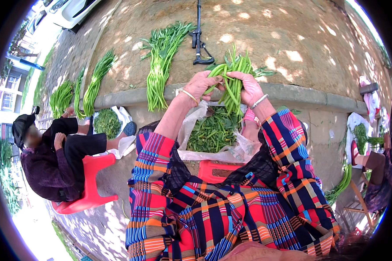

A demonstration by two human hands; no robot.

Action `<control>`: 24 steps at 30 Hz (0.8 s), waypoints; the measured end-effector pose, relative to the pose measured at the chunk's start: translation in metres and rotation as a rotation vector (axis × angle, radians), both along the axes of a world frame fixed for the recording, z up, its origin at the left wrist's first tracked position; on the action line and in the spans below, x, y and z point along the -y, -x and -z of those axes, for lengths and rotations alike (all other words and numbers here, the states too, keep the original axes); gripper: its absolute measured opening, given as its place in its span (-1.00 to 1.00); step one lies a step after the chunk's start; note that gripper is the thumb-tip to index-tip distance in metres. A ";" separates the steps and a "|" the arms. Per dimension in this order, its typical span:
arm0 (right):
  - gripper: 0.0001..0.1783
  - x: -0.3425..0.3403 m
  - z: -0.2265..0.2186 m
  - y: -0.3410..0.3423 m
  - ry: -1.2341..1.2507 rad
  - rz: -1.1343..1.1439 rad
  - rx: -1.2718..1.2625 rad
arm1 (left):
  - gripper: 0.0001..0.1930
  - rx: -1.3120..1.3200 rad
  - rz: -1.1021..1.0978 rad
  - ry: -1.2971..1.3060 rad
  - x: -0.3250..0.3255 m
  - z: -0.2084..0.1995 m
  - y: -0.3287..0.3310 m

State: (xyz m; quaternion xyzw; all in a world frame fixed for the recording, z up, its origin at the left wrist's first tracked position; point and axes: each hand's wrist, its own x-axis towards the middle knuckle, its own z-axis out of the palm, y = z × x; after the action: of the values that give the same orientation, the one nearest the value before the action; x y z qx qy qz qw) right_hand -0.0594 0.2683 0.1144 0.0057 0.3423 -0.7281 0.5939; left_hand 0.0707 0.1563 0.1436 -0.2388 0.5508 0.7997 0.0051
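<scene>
My right hand (pixel 250 90) is closed round a bunch of long green leafy-vegetable stems (pixel 234 92), held upright above the bag. Fingers bent, my left hand (pixel 200 87) grips stems at the left side of the same bunch; the fingertips of both hands nearly meet there. Below them, a white plastic bag (pixel 191 155) lies spread wide with torn green leaves (pixel 211 132) heaped inside. A red plastic stool (pixel 213 170) shows at the bag's near edge.
Beyond the stone kerb (pixel 311 95) lie a large bundle of greens (pixel 161 71) and a black cane (pixel 198 43). More bundles (pixel 98 82) rest farther left. A person (pixel 52 161) sits on a red chair (pixel 93 182) at left, another person (pixel 379 174) at right.
</scene>
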 end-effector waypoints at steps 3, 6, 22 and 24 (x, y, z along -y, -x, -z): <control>-0.88 0.000 0.002 0.001 -0.031 0.001 -0.070 | -0.79 -0.001 -0.018 0.031 -0.006 0.004 0.003; -0.89 0.000 0.010 0.003 -0.068 0.045 -0.160 | -0.79 0.006 -0.033 0.044 -0.013 0.004 0.006; -0.87 -0.011 -0.013 0.030 -0.064 0.029 -0.140 | -0.87 -0.037 0.032 -0.067 -0.005 0.003 0.001; -0.83 -0.016 -0.014 0.049 0.003 0.154 -0.010 | -0.89 0.002 0.033 0.043 0.003 0.001 -0.002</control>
State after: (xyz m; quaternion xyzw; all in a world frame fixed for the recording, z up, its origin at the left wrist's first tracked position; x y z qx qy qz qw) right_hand -0.1088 0.2841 0.1283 0.0275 0.3425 -0.7722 0.5345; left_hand 0.0725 0.1531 0.1425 -0.2308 0.5716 0.7873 0.0138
